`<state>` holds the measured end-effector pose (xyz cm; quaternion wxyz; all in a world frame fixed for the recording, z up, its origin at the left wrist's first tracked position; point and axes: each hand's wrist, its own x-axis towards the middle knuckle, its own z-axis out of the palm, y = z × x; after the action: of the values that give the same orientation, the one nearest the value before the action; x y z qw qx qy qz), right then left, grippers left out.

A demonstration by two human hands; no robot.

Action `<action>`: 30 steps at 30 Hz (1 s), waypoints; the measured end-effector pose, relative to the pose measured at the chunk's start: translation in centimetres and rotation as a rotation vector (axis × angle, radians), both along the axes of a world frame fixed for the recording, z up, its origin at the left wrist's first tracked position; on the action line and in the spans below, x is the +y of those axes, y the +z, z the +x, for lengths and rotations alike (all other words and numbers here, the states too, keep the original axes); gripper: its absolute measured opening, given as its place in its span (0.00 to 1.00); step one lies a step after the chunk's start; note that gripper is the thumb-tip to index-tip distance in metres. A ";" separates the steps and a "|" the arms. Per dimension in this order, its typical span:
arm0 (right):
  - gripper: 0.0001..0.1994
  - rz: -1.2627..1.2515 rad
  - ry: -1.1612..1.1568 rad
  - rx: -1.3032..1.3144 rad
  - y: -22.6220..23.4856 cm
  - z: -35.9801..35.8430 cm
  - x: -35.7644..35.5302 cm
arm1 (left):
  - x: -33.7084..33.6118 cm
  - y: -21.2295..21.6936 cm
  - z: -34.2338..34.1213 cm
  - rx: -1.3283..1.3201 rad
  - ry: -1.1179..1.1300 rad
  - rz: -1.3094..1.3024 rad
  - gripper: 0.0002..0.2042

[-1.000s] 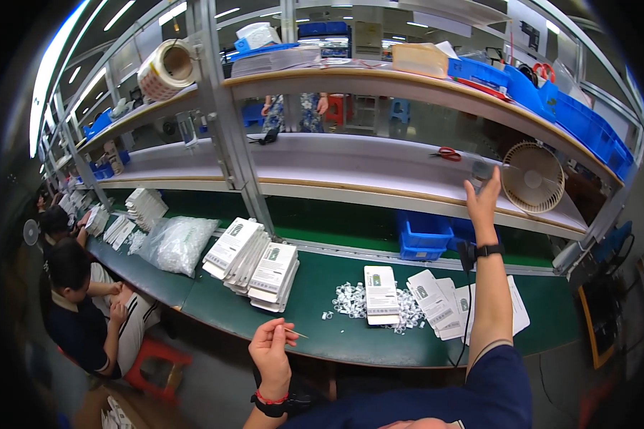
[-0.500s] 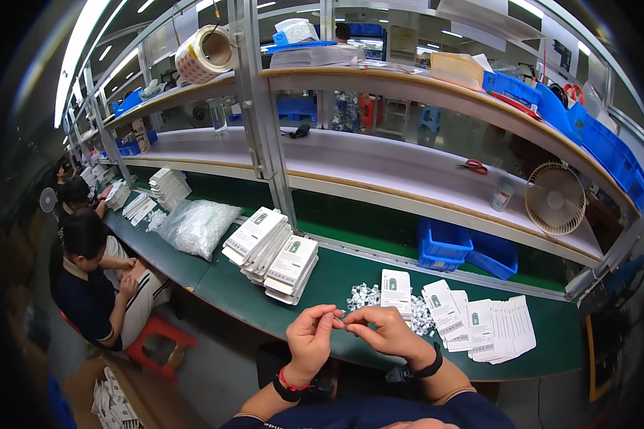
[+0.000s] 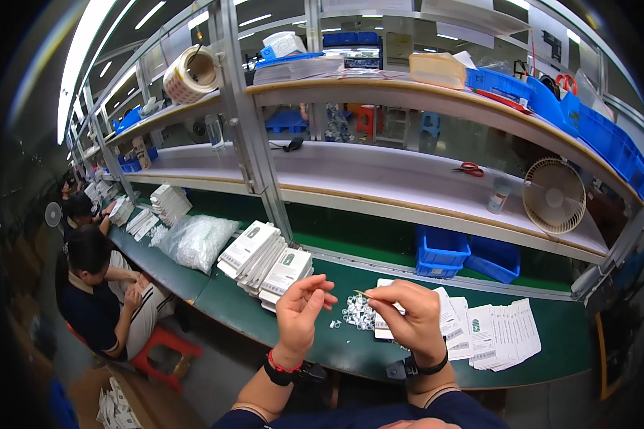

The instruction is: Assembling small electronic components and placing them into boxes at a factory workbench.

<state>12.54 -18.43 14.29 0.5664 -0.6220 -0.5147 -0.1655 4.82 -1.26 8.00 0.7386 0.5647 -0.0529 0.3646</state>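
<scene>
My left hand is raised over the front edge of the green bench, fingers curled but apart, with nothing seen in it. To its right, my right hand is closed in a pinch. A thin, tan sliver shows at its fingertips, too small to name. Just beyond and below the fingertips lies a heap of small white plastic pieces, some ring-like. A white printed packet is partly hidden by my right hand. Beside that hand, similar white packets lie fanned out.
Stacked white packets and a clear bag of white pieces stand on the left. Blue bins sit at the back, under a shelf with red-handled scissors and a fan. A co-worker sits on a red stool.
My hands, earlier together at the fingertips, have come apart. The left has opened and the right has moved right, still pinching, now covering part of the white packet.
</scene>
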 end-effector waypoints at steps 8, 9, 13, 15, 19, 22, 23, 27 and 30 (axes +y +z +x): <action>0.12 0.234 0.258 -0.035 0.7 -1.4 -2.3 | 2.8 -6.9 11.6 0.303 -0.525 -0.351 0.09; 0.12 0.202 0.264 -0.054 0.9 -1.5 -2.4 | 3.2 -8.5 12.7 0.315 -0.531 -0.348 0.09; 0.11 0.144 0.285 0.013 1.3 -1.6 -2.7 | 4.3 -14.0 14.2 0.447 -0.625 -0.575 0.09; 0.10 0.120 0.293 0.070 1.0 -0.8 -2.2 | 4.4 -14.3 14.7 0.474 -0.604 -0.539 0.09; 0.10 0.122 0.313 0.023 0.6 0.0 -0.3 | 5.4 -14.3 14.8 0.455 -0.614 -0.535 0.09; 0.12 0.130 0.313 0.053 0.3 0.0 0.5 | 6.0 -14.9 14.8 0.482 -0.567 -0.591 0.08; 0.13 0.120 0.351 0.044 0.3 0.1 0.5 | 6.1 -15.0 14.8 0.484 -0.553 -0.609 0.08; 0.14 0.141 0.445 0.039 -0.1 -0.1 1.0 | 6.4 -15.1 14.4 0.484 -0.518 -0.606 0.08; 0.12 0.180 0.472 0.018 -0.2 -0.2 1.0 | 6.1 -14.9 14.5 0.485 -0.510 -0.610 0.08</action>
<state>12.32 -17.48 14.04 0.6470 -0.4331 -0.6238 -0.0682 19.27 4.85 -6.87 0.9279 0.3597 0.0936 0.0279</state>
